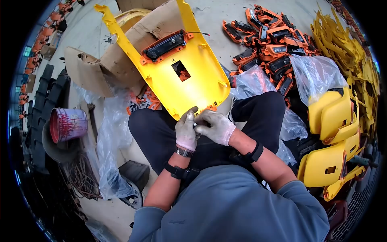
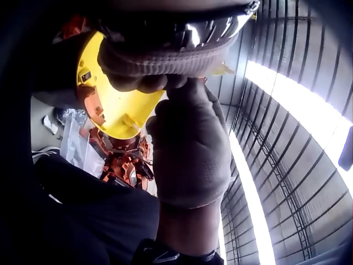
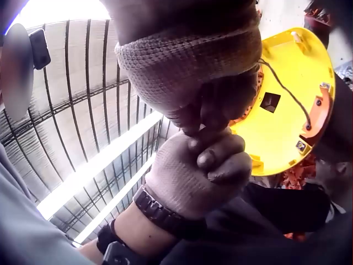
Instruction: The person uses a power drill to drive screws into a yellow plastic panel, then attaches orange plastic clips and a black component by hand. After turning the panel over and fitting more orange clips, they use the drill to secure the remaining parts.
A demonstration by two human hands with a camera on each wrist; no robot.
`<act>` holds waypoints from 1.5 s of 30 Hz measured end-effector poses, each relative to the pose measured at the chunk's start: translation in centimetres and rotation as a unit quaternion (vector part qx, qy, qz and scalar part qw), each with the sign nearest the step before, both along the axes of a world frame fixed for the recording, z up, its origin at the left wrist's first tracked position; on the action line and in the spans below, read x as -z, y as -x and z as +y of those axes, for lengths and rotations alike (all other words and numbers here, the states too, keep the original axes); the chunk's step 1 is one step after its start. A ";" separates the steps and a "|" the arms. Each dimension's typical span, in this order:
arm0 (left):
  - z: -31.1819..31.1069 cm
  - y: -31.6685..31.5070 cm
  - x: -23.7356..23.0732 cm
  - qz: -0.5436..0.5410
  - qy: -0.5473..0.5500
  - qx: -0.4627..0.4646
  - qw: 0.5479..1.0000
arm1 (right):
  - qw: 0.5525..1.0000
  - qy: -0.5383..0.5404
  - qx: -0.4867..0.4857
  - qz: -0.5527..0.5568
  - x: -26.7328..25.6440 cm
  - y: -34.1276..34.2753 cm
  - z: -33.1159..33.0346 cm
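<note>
Both gloved hands meet in front of the person's lap, at the near edge of a large yellow plastic panel [image 1: 197,82]. My left hand [image 1: 186,131] has its fingers curled, thumb side toward the other hand. Fingertips of my right hand [image 1: 216,128] come up against it. Between them they pinch a small piece, mostly hidden by the gloves; I cannot tell its kind. The panel leans over the legs, with a black lamp-like unit in an orange frame [image 1: 165,46] across it and a square hole below. A small orange bracket [image 3: 319,116] sits at the panel's edge.
Many orange-and-black units [image 1: 278,50] lie heaped ahead on the right. Yellow panels [image 1: 328,117] are stacked at the right, near clear plastic sheeting [image 1: 318,74]. Cardboard [image 1: 121,60] stands behind the panel. A red-stained bucket [image 1: 74,124] is at the left.
</note>
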State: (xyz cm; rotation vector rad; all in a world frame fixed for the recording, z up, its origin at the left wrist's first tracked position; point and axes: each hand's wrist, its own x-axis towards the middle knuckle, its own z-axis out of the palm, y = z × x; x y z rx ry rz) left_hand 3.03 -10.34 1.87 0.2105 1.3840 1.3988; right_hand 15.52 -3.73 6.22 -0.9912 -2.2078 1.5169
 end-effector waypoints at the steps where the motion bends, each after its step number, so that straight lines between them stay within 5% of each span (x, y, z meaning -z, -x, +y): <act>1: -0.2 0.2 -0.4 0.004 0.015 0.023 1.000 | 1.000 -0.029 -0.006 0.001 1.2 -0.2 -0.1; 10: -1.4 0.0 1.4 0.074 0.033 0.069 0.994 | 0.999 -0.048 -0.023 -0.001 2.9 -0.7 -1.2; 14: -1.6 0.4 0.7 0.022 0.033 0.085 0.996 | 0.995 0.094 -0.007 0.013 3.0 -0.4 -0.6; 18: -1.6 1.1 0.8 0.019 0.077 0.025 0.997 | 0.928 0.352 0.105 0.067 4.3 -0.3 0.6; 24: -2.4 2.0 0.8 0.003 0.053 0.155 0.986 | 0.925 0.351 0.118 0.091 6.0 -1.0 0.8; 33: -2.5 2.0 2.0 0.033 0.056 0.129 0.990 | 0.963 0.265 0.052 0.001 5.0 -0.1 1.3; 37: -2.3 2.1 1.7 0.095 0.080 0.047 0.991 | 0.974 0.223 0.031 -0.035 5.4 1.4 2.4; 39: -2.2 2.7 4.3 0.190 0.038 -0.111 0.975 | 0.964 0.258 0.070 -0.008 5.5 2.8 2.7; 40: -1.8 3.4 2.8 0.136 0.056 -0.174 0.974 | 0.965 0.251 0.074 -0.014 5.8 3.5 2.8; 45: 0.5 7.0 5.4 0.225 0.090 -0.219 0.945 | 0.966 0.240 0.096 -0.016 7.3 6.1 1.9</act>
